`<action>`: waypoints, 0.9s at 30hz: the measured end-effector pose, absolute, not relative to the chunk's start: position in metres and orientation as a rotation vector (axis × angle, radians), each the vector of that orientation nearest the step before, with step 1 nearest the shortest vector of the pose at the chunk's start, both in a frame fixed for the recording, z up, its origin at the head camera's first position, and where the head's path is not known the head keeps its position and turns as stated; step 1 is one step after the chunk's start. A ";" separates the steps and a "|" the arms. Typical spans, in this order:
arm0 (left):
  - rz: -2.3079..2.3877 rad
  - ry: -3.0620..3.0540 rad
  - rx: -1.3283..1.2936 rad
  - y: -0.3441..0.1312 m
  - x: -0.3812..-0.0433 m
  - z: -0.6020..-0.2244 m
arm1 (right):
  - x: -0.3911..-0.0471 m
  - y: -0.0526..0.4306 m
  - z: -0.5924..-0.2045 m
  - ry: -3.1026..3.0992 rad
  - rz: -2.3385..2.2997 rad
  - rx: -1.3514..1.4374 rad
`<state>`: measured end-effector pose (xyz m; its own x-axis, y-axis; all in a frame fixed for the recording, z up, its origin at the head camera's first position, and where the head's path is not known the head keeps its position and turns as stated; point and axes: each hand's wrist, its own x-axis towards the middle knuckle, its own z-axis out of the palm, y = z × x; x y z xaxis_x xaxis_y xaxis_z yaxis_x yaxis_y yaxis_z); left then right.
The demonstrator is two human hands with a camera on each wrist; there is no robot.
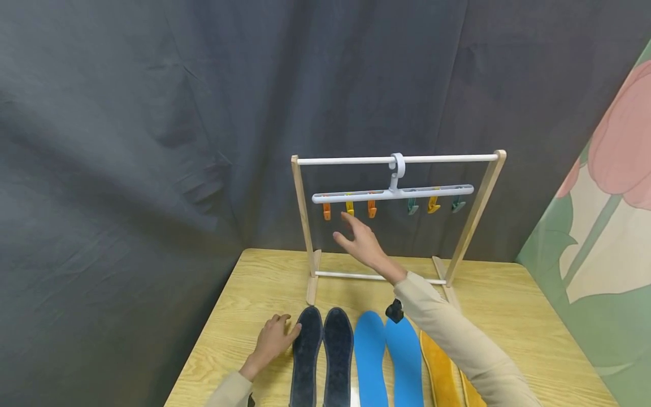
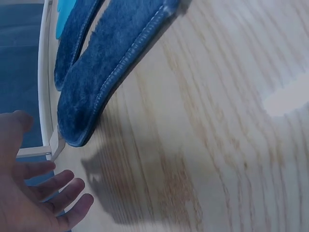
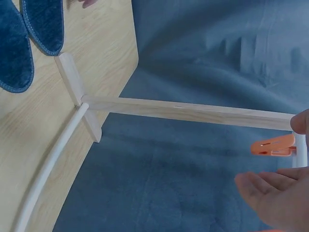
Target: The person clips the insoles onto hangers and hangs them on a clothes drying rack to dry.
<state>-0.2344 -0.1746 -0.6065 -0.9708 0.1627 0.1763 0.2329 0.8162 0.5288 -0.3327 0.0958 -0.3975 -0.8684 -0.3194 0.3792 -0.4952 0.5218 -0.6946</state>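
Note:
My right hand (image 1: 363,244) reaches up just below the white clip hanger (image 1: 391,194), thumb and fingers spread apart with nothing between them. Its fingertips overlap the lower end of a yellow clip (image 1: 350,208) in the head view. In the right wrist view an orange clip (image 3: 274,146) sits near the thumb and fingers. My left hand (image 1: 274,341) hovers beside the outer dark fuzzy insole (image 1: 307,356), fingers loosely bent and holding nothing. A second dark insole (image 1: 338,356) lies alongside it. The left wrist view shows the palm (image 2: 19,203) beyond the insole's rounded end.
The hanger hooks over the top bar (image 1: 341,161) of a wooden rack (image 1: 475,217) at the table's back. Orange, yellow and green clips hang from it. Two blue insoles (image 1: 370,356) and yellow-orange insoles (image 1: 441,373) lie right of the dark pair. A grey curtain (image 1: 203,113) hangs behind.

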 end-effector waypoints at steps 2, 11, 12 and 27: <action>-0.866 -2.893 -0.296 -0.174 -0.234 -0.608 | -0.333 0.094 -0.396 -2.561 1.276 0.692; -0.857 -2.945 -0.290 -0.170 -0.235 -0.614 | -0.333 0.087 -0.388 -2.574 1.274 0.706; -0.847 -2.942 -0.304 -0.169 -0.235 -0.615 | -0.334 0.087 -0.387 -2.570 1.270 0.709; -0.673 -2.889 -0.421 -0.166 -0.232 -0.619 | -0.338 0.082 -0.387 -2.504 1.251 0.819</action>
<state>-0.2320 -0.1658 -0.6186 -0.9501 0.2369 0.2030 0.3022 0.8603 0.4106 -0.3380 0.0823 -0.3872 -0.8191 -0.3800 0.4298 -0.5719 0.4810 -0.6645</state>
